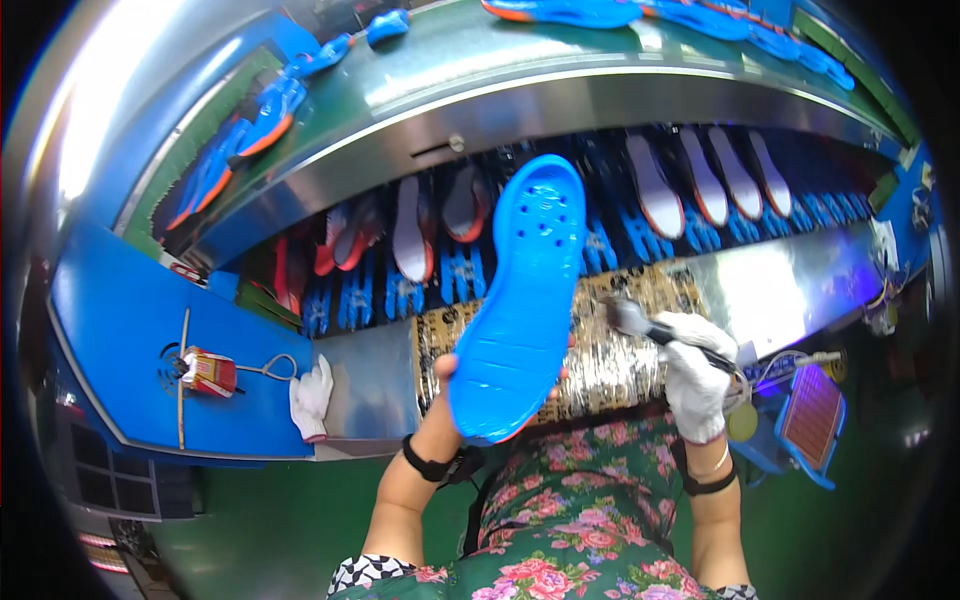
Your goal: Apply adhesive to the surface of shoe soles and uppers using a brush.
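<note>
Bright blue, foot-shaped moulded insole (525, 310) is held tilted over a brown-and-silver tape-covered work surface (620, 378), the bare left hand (446, 385) pinching its edges between thumb and fingers, the white-gloved right hand (697, 375) wrapping its fingers around a dark-handled brush-like tool (630, 318).

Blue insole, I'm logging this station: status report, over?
Left hand holding blue insole. Gloved right hand gripping brush. Brush apart from insole, nothing seen between them.
</note>
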A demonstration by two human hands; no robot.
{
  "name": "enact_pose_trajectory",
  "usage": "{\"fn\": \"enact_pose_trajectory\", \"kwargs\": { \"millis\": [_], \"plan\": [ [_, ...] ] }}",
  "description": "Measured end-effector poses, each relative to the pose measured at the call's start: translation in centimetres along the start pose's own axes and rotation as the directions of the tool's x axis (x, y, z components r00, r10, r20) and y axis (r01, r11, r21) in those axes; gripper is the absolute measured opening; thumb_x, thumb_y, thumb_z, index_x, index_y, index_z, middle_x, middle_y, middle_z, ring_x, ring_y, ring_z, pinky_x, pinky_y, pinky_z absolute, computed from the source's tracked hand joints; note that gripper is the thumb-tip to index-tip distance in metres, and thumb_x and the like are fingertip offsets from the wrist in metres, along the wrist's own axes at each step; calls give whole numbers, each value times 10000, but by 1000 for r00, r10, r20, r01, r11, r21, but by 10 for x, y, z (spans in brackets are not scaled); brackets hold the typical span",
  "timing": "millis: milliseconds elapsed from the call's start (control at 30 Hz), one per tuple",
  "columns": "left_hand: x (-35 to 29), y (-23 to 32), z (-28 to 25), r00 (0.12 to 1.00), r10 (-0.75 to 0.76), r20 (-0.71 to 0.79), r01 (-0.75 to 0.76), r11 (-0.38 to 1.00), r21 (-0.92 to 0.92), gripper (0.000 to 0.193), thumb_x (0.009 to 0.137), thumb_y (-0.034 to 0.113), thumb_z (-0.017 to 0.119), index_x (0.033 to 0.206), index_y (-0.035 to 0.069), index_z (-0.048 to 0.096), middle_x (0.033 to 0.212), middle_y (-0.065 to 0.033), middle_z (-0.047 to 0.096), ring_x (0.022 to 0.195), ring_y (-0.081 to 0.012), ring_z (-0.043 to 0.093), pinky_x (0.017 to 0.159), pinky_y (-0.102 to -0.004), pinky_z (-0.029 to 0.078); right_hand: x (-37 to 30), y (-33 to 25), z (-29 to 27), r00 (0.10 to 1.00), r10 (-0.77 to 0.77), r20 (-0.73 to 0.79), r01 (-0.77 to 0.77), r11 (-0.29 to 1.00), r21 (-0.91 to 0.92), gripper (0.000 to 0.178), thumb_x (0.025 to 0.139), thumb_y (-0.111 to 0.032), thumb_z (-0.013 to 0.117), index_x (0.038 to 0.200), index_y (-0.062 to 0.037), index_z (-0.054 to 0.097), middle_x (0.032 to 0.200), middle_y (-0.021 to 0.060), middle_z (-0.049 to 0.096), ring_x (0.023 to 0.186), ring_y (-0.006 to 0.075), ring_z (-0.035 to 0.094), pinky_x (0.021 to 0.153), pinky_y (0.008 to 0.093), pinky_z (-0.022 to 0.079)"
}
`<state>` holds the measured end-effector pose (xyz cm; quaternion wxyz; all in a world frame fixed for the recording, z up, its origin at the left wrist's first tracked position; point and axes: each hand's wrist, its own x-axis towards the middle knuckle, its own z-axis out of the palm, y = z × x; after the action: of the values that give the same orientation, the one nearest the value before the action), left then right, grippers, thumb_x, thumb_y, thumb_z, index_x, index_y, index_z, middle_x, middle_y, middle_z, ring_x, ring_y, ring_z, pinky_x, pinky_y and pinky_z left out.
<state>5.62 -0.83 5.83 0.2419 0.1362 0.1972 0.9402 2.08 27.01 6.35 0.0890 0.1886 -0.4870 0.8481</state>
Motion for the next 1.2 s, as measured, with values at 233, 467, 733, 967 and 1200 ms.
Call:
{"fn": "enact_pose_trajectory", "kwargs": {
  "millis": [233, 467, 733, 967, 1200],
  "plan": [
    [19, 159, 102, 907, 242, 346, -274, 961, 44, 1228, 806, 609, 770, 1581, -21, 56, 1555, -369, 206, 1275, -517, 480, 976, -561, 549, -1, 3, -4, 974, 142, -177, -125, 986, 108, 242, 828, 87, 664, 1061, 67, 725, 1099, 192, 733, 892, 204, 708, 768, 277, 563],
    [54, 241, 91, 674, 714, -189, -731, 605, -317, 1077, 973, 664, 456, 1584, -28, -100, 1640, -292, 121, 1502, -433, 244, 1167, -538, 380, -14, 39, 15, 946, 313, -89, -298, 943, 152, 234, 824, 105, 679, 1044, 57, 742, 1025, 154, 756, 850, 184, 703, 758, 271, 558],
    [220, 181, 96, 737, 619, 272, -253, -121, 960, 801, 932, 318, 704, 1520, -90, 345, 1375, -243, 536, 1267, -306, 562, 1019, -348, 489, -2, 38, -18, 918, 344, -197, -292, 923, 252, 216, 851, 51, 662, 1059, 66, 716, 1084, 187, 743, 932, 220, 719, 756, 266, 568],
    [369, 170, 78, 848, 425, 315, 123, -738, 664, 1069, 869, 378, 712, 1631, 84, 21, 1661, -220, 211, 1368, -496, 446, 1129, -502, 400, -1, 47, -32, 889, 368, -272, -305, 920, 248, 198, 857, 46, 659, 1044, 70, 720, 1056, 177, 745, 858, 202, 715, 735, 271, 579],
    [375, 170, 90, 785, 540, 304, 349, -790, 504, 656, 772, 369, 807, 1341, 134, 583, 1348, -163, 558, 1206, -436, 547, 1040, -536, 445, -12, 53, -41, 860, 411, -301, -332, 900, 281, 192, 878, 55, 641, 1056, 60, 712, 1094, 173, 730, 925, 220, 708, 758, 291, 589]
  ]
}}
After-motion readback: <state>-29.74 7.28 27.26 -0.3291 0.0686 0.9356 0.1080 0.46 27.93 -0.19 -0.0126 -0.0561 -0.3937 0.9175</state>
